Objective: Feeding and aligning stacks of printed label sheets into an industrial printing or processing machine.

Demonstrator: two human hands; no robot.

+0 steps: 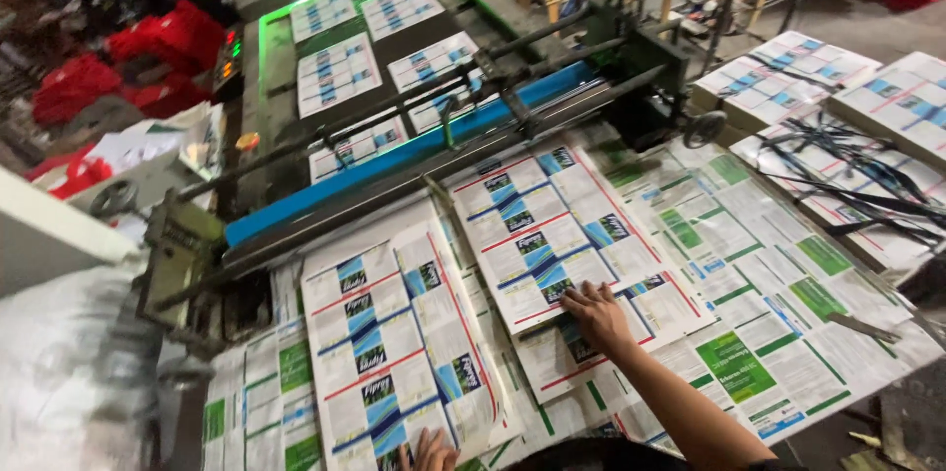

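Spanning the upper half of the view, a long machine (394, 77) with a dark, green-lit bed carries printed sheets toward a blue bar (414, 151) and black rollers. Below it lies a table (847, 333) covered with green-and-white printed paper. On that paper rest two blue-and-red printed sheets: one (552, 230) at the centre, just below the blue bar, and another (394, 343) to its left, near the bottom edge. Stacks of similar sheets (778, 82) sit at the far right. The right hand (594, 313) lies flat, fingers spread, pressing the lower edge of the centre sheet. The left hand (427, 451), only partly visible, touches the left sheet's bottom edge with open fingers.
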